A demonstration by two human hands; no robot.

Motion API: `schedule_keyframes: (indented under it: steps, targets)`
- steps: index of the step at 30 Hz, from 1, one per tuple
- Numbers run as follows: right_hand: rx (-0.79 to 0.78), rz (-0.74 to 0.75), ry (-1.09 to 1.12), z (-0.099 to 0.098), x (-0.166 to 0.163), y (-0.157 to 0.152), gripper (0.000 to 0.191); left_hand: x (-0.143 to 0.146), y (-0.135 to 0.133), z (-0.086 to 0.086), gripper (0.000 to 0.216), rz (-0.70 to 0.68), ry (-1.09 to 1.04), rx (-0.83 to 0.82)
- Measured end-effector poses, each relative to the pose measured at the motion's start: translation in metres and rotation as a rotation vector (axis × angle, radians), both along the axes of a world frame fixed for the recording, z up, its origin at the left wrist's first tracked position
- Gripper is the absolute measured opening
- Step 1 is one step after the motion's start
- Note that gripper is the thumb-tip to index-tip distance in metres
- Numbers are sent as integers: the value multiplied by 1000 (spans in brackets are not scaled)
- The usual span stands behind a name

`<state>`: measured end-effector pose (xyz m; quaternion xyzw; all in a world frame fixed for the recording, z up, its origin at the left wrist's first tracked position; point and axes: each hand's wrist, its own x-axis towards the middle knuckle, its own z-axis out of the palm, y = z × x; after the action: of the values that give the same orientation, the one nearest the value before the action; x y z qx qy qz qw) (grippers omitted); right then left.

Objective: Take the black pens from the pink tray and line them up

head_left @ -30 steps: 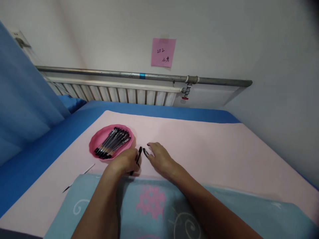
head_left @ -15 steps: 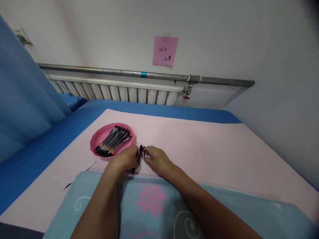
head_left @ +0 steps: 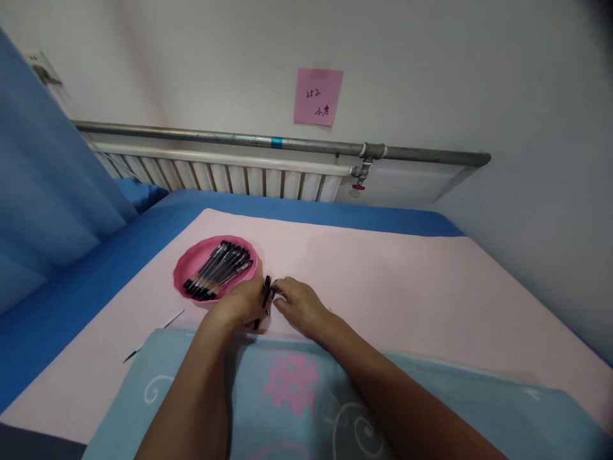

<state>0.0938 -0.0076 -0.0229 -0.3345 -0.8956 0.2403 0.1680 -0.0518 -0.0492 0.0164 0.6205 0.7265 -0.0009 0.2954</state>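
Pale pink cloth point(head_left: 383, 281) covers the table; on it a slim black plastic pen point(head_left: 266, 295) is gripped by the left hand point(head_left: 242, 305), while the right hand point(head_left: 299, 305) pinches its upper end. Just left sits a round pink plastic dish point(head_left: 189, 263) of black pens point(head_left: 220, 271); a light blue towel point(head_left: 297, 396) lies nearer

Plain indoor room, seemingly a ward or dormitory. Shown by a white ribbed radiator point(head_left: 225, 180) and grey pipe point(head_left: 287, 143) on the bare wall beyond the far edge of the cloth-covered tabletop point(head_left: 335, 218). Also a blue curtain point(head_left: 43, 172) at its left edge and a pink note point(head_left: 318, 97) stuck above.
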Motion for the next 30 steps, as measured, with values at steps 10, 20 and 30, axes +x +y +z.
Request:
schedule_keyframes:
  steps: [10, 20, 30]
  targets:
    - [-4, 11, 58, -4, 1, 4, 28, 5, -1, 7, 41, -8, 33, 10]
    - [-104, 91, 81, 8, 11, -2, 40, 2, -1, 9, 39, -40, 36, -18]
    - [24, 34, -43, 3, 4, -10, 37, -1, -4, 8, 37, -50, -20, -18]
